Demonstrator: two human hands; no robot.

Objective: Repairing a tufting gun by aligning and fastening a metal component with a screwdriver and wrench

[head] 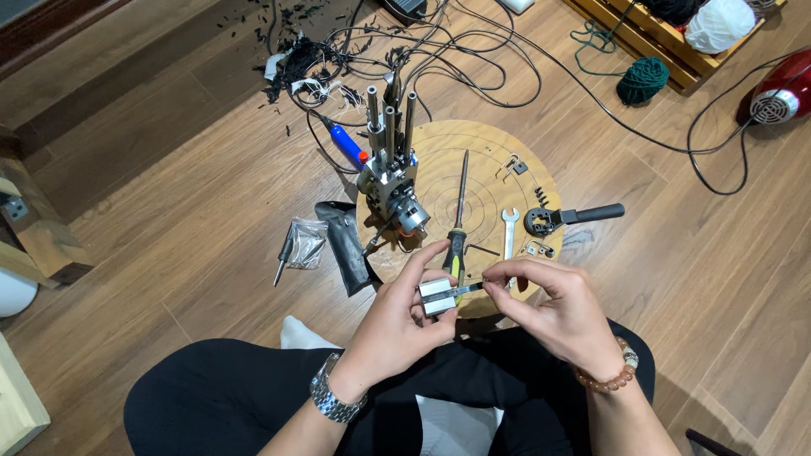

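My left hand (pixel 397 317) grips a small silver metal block (pixel 439 295) between thumb and fingers. A thin dark rod (pixel 469 289) sticks out of the block, and my right hand (pixel 553 308) pinches its right end. Both hands hover over the near edge of a round wooden board (pixel 490 181) lying on the floor. Just beyond my fingers on the board lie a screwdriver (pixel 459 221) with a black and yellow-green handle and a small open-end wrench (pixel 508 232).
A metal mechanism with several upright rods (pixel 391 173) stands at the board's left. A black-handled tool (pixel 574 217) and small metal clips lie to the right. A blue-handled tool (pixel 346 145), tangled cables, a black pouch (pixel 346 245), a small plastic bag, green yarn (pixel 642 80) and a red appliance (pixel 777 93) surround it.
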